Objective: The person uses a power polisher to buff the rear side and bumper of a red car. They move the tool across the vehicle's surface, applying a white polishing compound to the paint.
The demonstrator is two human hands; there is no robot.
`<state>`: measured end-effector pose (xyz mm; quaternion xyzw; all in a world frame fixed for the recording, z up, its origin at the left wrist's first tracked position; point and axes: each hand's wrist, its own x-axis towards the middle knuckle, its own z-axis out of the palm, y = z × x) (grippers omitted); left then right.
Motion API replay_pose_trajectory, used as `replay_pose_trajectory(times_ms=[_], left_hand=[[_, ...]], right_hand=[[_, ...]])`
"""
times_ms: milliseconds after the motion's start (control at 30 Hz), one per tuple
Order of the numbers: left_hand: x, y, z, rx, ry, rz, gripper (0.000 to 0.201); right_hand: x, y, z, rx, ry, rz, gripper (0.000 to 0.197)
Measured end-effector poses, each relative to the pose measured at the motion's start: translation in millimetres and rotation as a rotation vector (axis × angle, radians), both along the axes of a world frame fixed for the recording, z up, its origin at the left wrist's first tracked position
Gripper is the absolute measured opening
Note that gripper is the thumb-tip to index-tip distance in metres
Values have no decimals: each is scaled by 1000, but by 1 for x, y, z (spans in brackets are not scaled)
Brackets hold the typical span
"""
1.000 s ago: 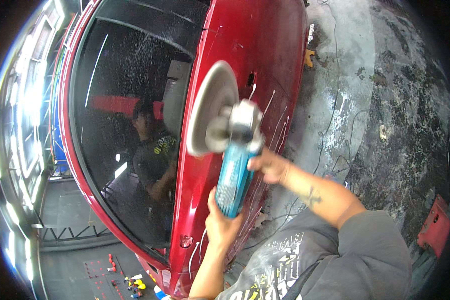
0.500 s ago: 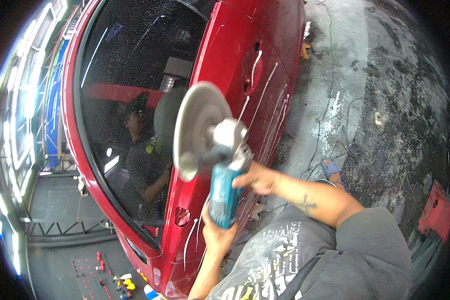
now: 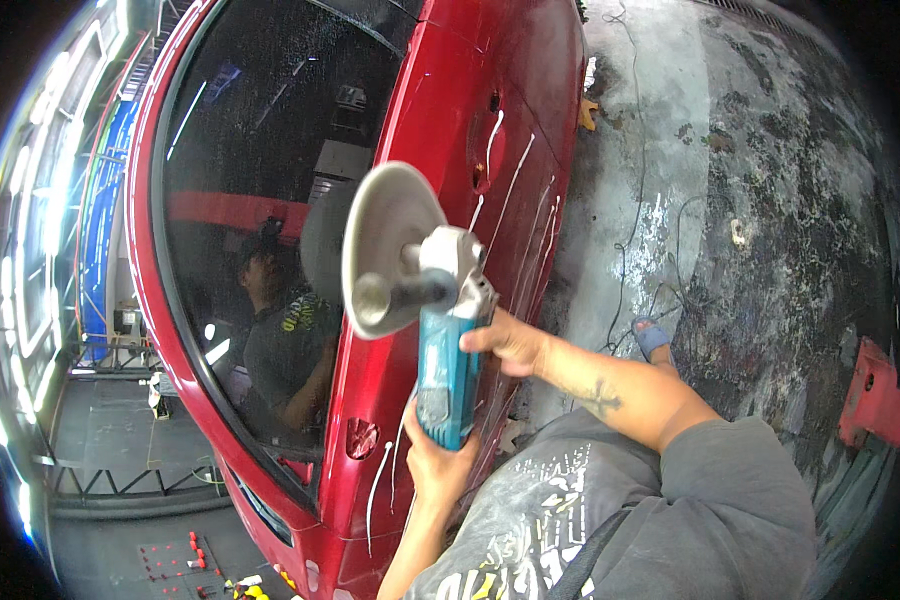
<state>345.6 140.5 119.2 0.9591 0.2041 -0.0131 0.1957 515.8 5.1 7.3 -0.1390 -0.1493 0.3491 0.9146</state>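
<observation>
Both hands hold a teal power polisher (image 3: 447,375) with a silver head, raised beside the red car door. My left hand (image 3: 440,465) is wrapped round the lower end of its body. My right hand (image 3: 510,342) grips the body just below the metal head, its thumb on the front. The round pale pad (image 3: 390,235) faces the dark side window (image 3: 270,130), and a gap between pad and car cannot be made out. A black side handle sticks out, with neither hand on it. Thin white streaks (image 3: 511,190) run along the car door (image 3: 530,60).
A dark cord (image 3: 632,215) trails over the stained concrete floor (image 3: 770,330) on the right, near my sandalled foot (image 3: 652,338). A red object (image 3: 875,392) stands at the far right. Small red and yellow items (image 3: 245,588) lie at the lower left.
The car and floor have shifted slightly left in view. The polisher has tilted a little, and its side handle shows more clearly. Both hands keep their hold.
</observation>
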Motion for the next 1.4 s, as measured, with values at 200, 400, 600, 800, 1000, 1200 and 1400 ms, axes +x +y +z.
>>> replay_pose_trajectory(times_ms=[200,400,600,800,1000,1200,1400], left_hand=[[120,-62,12,-110,-32,-75,106],[108,-71,-22,-382,-109,12,98],[138,-97,-25,-400,-77,38,99],[305,-155,-24,-574,-195,-151,96],[344,-187,6,-527,-133,-91,103],[213,-132,-33,-457,-134,15,99],[69,-78,-22,-438,-83,130,99]], right_hand=[[115,-68,20,-82,-46,-131,67],[125,-74,48,-162,-54,-198,61],[151,-90,48,-227,-11,-267,65],[296,-154,67,-406,21,-418,49],[336,-179,86,-432,-49,-406,44],[216,-122,62,-382,-8,-337,49],[86,-47,61,-368,39,-241,68]])
